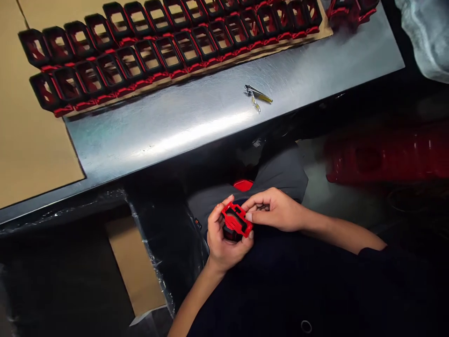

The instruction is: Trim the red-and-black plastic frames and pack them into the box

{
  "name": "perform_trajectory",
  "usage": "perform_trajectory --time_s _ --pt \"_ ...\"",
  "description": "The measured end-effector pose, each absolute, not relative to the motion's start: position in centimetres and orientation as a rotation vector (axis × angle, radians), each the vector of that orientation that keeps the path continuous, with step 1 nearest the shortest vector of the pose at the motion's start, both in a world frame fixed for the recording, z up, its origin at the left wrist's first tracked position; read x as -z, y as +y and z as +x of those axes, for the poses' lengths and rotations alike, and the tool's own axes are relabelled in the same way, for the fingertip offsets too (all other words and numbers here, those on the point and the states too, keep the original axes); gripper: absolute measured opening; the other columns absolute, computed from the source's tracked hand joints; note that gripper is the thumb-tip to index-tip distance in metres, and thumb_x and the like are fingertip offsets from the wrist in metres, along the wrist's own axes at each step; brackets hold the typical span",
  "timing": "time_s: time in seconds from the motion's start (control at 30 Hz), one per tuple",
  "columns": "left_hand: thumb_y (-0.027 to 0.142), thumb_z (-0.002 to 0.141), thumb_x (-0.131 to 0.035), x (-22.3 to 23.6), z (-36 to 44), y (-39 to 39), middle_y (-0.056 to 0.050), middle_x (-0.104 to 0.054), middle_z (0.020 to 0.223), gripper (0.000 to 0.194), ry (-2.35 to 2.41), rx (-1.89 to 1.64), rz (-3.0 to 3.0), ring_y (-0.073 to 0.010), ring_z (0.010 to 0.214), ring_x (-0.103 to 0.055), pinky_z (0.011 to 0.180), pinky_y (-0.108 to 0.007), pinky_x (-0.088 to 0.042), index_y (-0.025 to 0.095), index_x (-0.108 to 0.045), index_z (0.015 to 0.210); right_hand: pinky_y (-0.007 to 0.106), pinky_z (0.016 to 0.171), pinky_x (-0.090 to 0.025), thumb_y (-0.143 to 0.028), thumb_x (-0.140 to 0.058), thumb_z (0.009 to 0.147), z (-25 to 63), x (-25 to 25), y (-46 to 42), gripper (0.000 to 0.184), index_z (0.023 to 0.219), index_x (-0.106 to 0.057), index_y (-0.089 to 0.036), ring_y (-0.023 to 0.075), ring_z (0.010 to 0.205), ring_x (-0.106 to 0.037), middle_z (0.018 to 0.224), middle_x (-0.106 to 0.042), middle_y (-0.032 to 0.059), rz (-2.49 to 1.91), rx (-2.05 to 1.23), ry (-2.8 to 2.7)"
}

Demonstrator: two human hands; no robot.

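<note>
A red and black plastic frame part point(236, 221) is held over my lap, below the table edge. My left hand point(221, 238) cups it from underneath with fingers curled round its left side. My right hand point(275, 209) pinches its right edge, thumb on the red face. Another small red piece point(243, 185) lies on my lap just above the hands. Both hands are closed on the same part.
A metal table point(196, 121) holds rows of several finished red and black frame parts point(168, 47) on cardboard point(31, 140). A small metal clipper tool point(257, 95) lies near the table edge. A red bin point(386, 154) sits on the floor at right; plastic-wrapped boxes point(136, 262) at left.
</note>
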State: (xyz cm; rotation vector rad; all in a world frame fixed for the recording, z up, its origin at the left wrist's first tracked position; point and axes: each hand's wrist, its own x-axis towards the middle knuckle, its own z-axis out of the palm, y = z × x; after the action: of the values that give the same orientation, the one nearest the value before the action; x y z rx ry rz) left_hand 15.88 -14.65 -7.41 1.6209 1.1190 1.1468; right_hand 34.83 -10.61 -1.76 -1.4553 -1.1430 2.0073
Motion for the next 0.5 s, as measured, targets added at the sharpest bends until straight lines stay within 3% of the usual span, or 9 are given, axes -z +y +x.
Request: perform_trajectory --time_s 0.27,0.5 --pt "0.033 0.082 -0.078 7.3 15.8 -14.7 -0.022 -0.059 0.14 0.081 1.11 -1.1 1.511 -0.0294 0.121 -0.068 0.097 -0.044 -0.058 0.022 -0.034 0.15 0.022 0.058 -0.05 -0.032 -0.077 0.076 34.8 2.5 -10.3 0.027 0.095 -0.073 -0.013 0.0107 0.063 -0.063 0.073 -0.071 0.001 -1.347 -2.187 -0.795" --pt "0.018 0.08 -0.073 7.6 15.5 -14.4 -0.02 -0.058 0.141 0.086 1.131 -1.074 1.716 -0.0311 0.129 -0.062 0.103 -0.049 -0.055 0.022 -0.032 0.155 0.022 0.062 -0.047 -0.028 -0.074 0.077 34.5 3.3 -11.2 0.023 0.094 -0.076 -0.012 0.0092 0.061 -0.062 0.071 -0.071 -0.0001 -1.341 -2.201 -0.95"
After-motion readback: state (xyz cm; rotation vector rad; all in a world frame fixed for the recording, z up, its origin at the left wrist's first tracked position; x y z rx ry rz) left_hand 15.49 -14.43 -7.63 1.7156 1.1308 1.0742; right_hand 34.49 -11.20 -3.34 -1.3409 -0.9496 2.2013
